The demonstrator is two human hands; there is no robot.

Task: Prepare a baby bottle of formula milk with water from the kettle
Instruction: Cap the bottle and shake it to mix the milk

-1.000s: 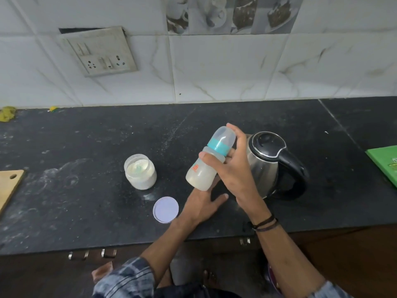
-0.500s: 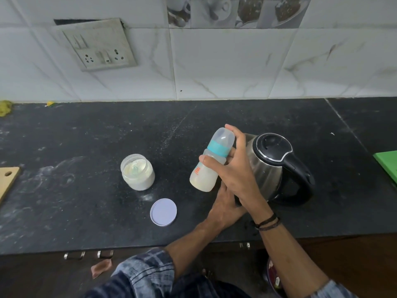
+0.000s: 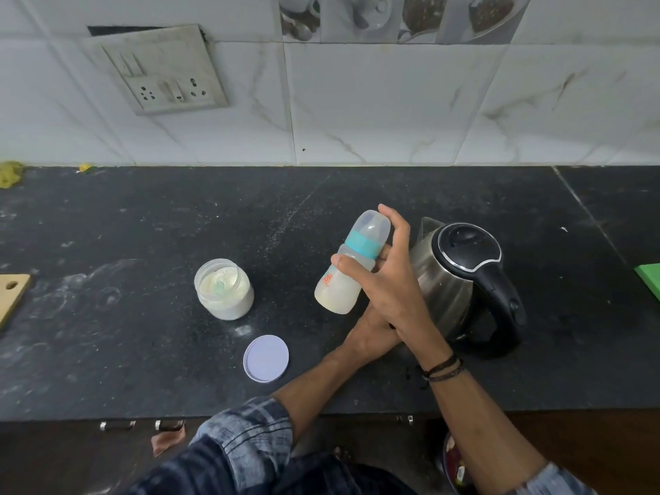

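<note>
Baby bottle [image 3: 339, 291] of milky liquid, capped, tilted above the dark counter [image 3: 143, 226], open formula jar [image 3: 225, 291] at left, loose lid [image 3: 266, 358] nearer the edge, left hand [image 3: 364, 335] mostly hidden, grip unclear, right hand [image 3: 393, 291] gripping the bottle, steel kettle [image 3: 464, 273] just beside

Home kitchen, dark stone countertop [image 3: 143, 351], marble-look wall tiles [image 3: 375, 101], socket plate [image 3: 160, 71] hanging askew, steel kettle [image 3: 460, 284] on the counter, probably a wooden chopping board [image 3: 10, 298] at the left edge
</note>
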